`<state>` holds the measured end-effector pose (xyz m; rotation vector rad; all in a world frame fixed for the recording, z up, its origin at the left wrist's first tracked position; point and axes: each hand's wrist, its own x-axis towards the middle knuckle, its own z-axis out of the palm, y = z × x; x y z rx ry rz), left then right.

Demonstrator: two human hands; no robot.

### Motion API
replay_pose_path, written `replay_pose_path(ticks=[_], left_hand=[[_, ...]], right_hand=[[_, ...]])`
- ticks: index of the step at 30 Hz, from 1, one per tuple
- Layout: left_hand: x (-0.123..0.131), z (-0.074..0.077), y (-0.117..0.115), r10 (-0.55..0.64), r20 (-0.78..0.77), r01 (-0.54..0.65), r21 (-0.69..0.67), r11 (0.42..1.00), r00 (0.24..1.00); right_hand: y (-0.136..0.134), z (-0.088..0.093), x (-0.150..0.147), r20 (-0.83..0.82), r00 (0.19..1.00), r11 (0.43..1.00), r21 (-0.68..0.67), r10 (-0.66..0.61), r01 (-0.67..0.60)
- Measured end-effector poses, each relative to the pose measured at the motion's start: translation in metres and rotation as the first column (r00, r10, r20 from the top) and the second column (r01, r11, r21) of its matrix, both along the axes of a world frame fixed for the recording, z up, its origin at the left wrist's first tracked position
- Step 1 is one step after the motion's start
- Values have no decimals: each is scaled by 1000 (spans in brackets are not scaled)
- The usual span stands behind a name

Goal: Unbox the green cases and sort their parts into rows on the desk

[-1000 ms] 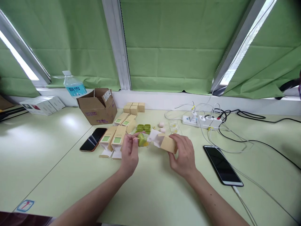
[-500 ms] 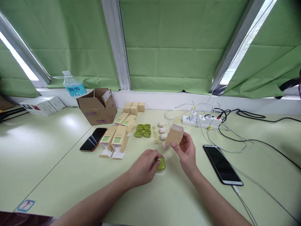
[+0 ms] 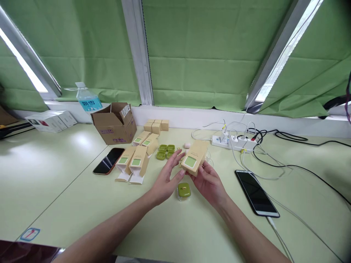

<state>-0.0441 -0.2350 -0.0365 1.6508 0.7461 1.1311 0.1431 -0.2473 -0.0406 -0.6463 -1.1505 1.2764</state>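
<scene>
A: Right grip (image 3: 210,182) closed round a tan cardboard carton with green square label (image 3: 192,159), held tilted above the bench (image 3: 82,204). Left grip (image 3: 164,180) open, fingertips at the carton's 9 o'clock end.
B: Risk?
A: Small green-lidded clear jar (image 3: 184,190) stands on the bench at the carton's 6 o'clock, between the wrists. A slipped carton or sweeping palm could topple it.
B: Writing?
A: Label print too small to read.

I have open table (image 3: 68,190) on the near left and close in front of me. The green-lidded jar (image 3: 184,190) stands mid-path, just below the tall kraft box (image 3: 194,157) gripped in my right hand (image 3: 210,182). Leftward, flat cartons (image 3: 133,164) and a dark phone (image 3: 109,160) block the way. Rightward lie a second phone (image 3: 257,192), its cable (image 3: 276,226) and the power strip (image 3: 233,141) with tangled cords (image 3: 287,166).
</scene>
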Motion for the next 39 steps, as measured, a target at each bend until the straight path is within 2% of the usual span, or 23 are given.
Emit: replay_pose_path(ticks=[2, 7, 11, 17, 27, 33, 39], left_hand=[[6, 4, 1, -17, 17, 16, 21, 1000, 1000], [15, 6, 3, 53, -42, -47, 124, 991, 998], [12, 2, -1, 54, -101, -33, 204, 978, 993], [3, -7, -7, 54, -39, -44, 227, 973, 998], [3, -14, -4, -62, 97, 49, 135, 990, 993], [8, -13, -2, -117, 279, 108, 49, 993, 953], [11, -6, -2, -44, 377, 109, -153, 982, 925]], right_hand=[[-1, 2, -1, 25, 1000, 999, 31, 13, -14], [-2, 1, 3, 47, 997, 992, 107, 65, -70], [-2, -5, 4, 3, 997, 996, 39, 77, -77], [-4, -8, 1, -20, 995, 993, -65, 98, -99], [-6, -9, 3, 33, 998, 997, -61, 57, -55], [-3, -13, 7, 66, 998, 1000, -18, -14, 15], [-3, -10, 3, 141, 988, 997, 41, -70, 65]])
